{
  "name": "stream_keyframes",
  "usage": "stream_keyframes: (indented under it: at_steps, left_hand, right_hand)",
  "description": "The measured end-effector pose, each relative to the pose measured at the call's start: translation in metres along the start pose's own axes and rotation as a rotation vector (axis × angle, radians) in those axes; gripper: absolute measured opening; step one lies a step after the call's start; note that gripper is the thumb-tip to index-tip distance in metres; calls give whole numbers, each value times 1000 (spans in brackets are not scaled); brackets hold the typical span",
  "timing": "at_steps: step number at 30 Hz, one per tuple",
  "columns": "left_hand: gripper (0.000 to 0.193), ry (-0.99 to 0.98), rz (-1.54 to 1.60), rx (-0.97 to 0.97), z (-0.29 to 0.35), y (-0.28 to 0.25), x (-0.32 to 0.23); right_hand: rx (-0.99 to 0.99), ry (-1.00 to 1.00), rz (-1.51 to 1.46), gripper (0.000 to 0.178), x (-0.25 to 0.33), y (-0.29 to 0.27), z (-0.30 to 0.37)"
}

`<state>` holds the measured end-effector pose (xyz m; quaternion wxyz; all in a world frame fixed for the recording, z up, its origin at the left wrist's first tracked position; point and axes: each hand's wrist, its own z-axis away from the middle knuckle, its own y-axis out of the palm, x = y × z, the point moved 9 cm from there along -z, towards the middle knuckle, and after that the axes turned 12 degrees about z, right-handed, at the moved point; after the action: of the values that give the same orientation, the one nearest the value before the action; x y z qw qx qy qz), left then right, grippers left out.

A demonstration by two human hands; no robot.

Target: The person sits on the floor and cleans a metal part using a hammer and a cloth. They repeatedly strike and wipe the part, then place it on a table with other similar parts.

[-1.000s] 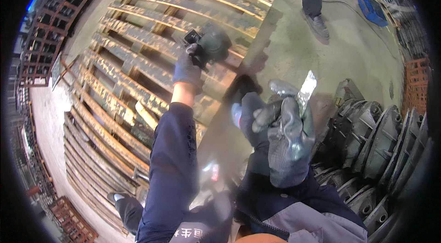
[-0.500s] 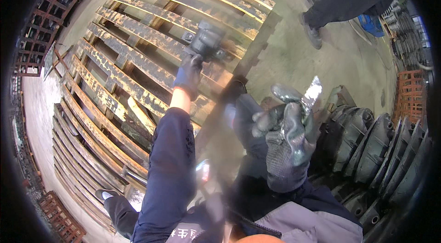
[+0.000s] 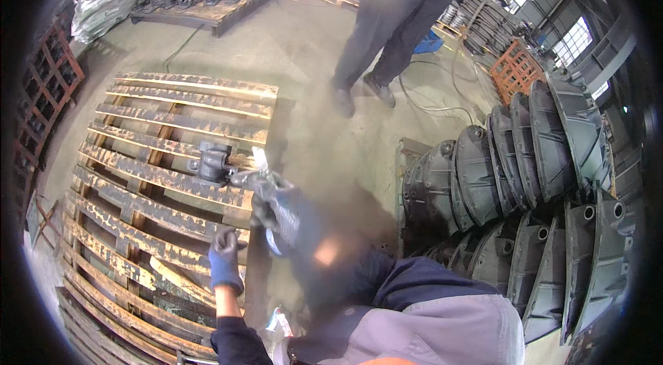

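Note:
A dark cast metal part (image 3: 214, 163) with lugs at its sides rests on the slats of a worn wooden pallet (image 3: 155, 216). My right hand (image 3: 275, 198), in a dark grey coated glove, reaches across to the part's right side. A shiny silver, foil-like piece (image 3: 260, 158) sticks up from its closed fingers; its lower end is hidden in the glove. Whether the fingers also touch the casting, I cannot tell. My left hand (image 3: 224, 258), in a blue glove with dark fingers, hovers over the pallet's right edge, nearer to me. Its fingers are curled with nothing visible in them.
Large dark ribbed castings (image 3: 483, 178) stand stacked at the right. Another person (image 3: 394, 13) stands beyond the pallet, near a hose (image 3: 442, 108) on the floor. A far pallet (image 3: 242, 13) carries many small dark parts. Orange crates (image 3: 516, 69) stand further back.
My left hand has let go of the metal part, now on the pallet, and drawn back toward me. My right hand has moved left to the part with the silver piece. The view has tilted up.

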<state>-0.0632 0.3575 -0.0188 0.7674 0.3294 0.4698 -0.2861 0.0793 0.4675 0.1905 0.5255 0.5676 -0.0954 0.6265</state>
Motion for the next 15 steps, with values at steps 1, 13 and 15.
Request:
stream_keyframes:
  at_steps: [1,13,15]
  left_hand:
    - [16,36,-42,3,24,-1,-5]
    - [28,388,-676,-553,327,-185,-69]
    - [29,432,-664,-699,366,-252,-93]
  right_hand:
    - [11,10,8,14,-1,1,-1]
    - [5,-6,705,9,-84,-34,-120]
    - [162,8,546,13,-97,-23,-122]
